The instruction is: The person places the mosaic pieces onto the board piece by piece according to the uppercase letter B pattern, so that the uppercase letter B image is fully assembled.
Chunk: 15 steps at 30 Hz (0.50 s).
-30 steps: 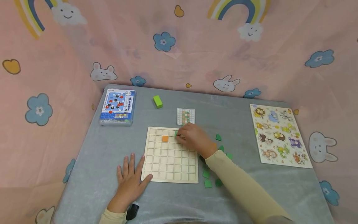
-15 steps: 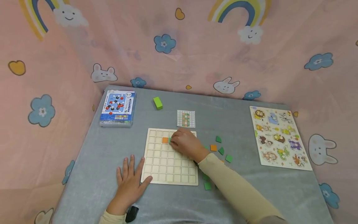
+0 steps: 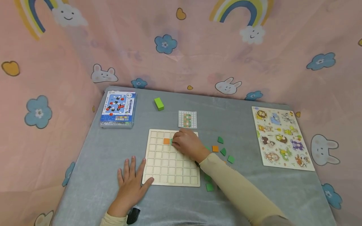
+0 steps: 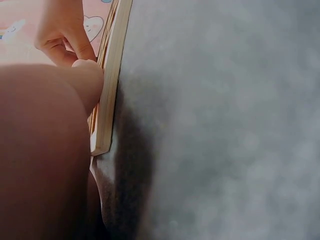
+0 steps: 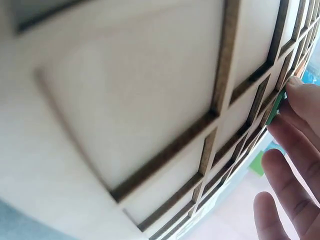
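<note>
A wooden grid board (image 3: 171, 171) lies on the grey cloth with an orange square tile (image 3: 166, 141) in one cell of its second row. Just right of that tile, my right hand (image 3: 188, 142) pinches a green tile (image 5: 276, 107) between thumb and fingertips, right at the grid cells. Fingers cover most of the green tile, hiding its shape. My left hand (image 3: 130, 186) rests flat with fingers spread at the board's lower left. Its thumb (image 4: 89, 80) lies on the board's edge in the left wrist view.
Loose green tiles (image 3: 231, 159) and an orange tile (image 3: 215, 148) lie right of the board, some under the right sleeve. A pattern card (image 3: 193, 125) sits behind it, with a lime-green block (image 3: 159, 104) further back. A boxed set (image 3: 118, 108) and an animal puzzle (image 3: 278, 138) flank these.
My right hand has moved left and slightly toward me with the green tile, to the cell beside the orange tile, then held there. The left hand has stayed put.
</note>
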### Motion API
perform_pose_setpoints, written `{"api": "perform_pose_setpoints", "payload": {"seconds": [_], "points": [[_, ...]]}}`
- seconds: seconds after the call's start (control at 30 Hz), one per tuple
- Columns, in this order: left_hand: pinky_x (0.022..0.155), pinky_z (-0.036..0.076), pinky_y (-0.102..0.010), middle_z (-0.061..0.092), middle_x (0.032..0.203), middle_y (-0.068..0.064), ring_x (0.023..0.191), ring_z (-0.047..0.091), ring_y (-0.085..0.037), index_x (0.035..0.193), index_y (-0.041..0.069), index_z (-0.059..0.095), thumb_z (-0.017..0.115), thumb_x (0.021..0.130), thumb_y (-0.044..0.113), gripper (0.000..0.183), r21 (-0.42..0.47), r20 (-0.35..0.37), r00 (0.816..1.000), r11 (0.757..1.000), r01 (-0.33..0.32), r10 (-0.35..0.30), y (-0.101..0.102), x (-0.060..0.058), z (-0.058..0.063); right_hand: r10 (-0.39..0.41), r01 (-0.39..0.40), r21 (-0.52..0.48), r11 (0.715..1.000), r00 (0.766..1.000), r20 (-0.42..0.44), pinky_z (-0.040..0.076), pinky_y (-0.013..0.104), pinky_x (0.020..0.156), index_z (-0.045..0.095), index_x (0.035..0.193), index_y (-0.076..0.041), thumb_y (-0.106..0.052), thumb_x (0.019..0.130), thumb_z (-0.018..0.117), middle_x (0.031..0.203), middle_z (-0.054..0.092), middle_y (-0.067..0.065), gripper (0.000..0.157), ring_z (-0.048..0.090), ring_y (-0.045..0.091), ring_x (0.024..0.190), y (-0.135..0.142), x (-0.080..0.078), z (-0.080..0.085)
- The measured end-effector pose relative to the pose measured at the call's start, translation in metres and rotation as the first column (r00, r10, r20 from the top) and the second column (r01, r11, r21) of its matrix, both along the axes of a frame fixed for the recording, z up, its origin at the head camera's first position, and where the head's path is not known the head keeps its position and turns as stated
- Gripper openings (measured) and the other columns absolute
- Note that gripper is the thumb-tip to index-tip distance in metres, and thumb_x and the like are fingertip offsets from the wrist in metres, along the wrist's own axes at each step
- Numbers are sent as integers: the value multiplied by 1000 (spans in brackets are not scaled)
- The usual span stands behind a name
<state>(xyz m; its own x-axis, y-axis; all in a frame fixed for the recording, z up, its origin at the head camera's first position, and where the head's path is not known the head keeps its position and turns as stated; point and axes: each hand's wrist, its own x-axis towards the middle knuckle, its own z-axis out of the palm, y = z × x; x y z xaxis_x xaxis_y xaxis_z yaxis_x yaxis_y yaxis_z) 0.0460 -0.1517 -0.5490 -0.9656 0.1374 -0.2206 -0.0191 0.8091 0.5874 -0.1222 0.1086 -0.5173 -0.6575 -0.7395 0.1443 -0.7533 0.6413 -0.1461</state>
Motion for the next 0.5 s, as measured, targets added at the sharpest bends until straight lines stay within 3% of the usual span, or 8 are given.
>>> {"api": "perform_pose_setpoints", "payload": {"seconds": [0.5], "points": [[115, -16, -73, -2, 173, -29, 157, -15, -50, 169, 11, 27, 60, 104, 56, 85, -11, 23, 1000, 1000, 4, -4, 0, -1, 1, -52, 48, 54, 997, 996, 76, 52, 40, 92, 85, 104, -18, -24, 101, 77, 113, 75, 1, 11, 62, 22, 100, 2, 6, 5]]}}
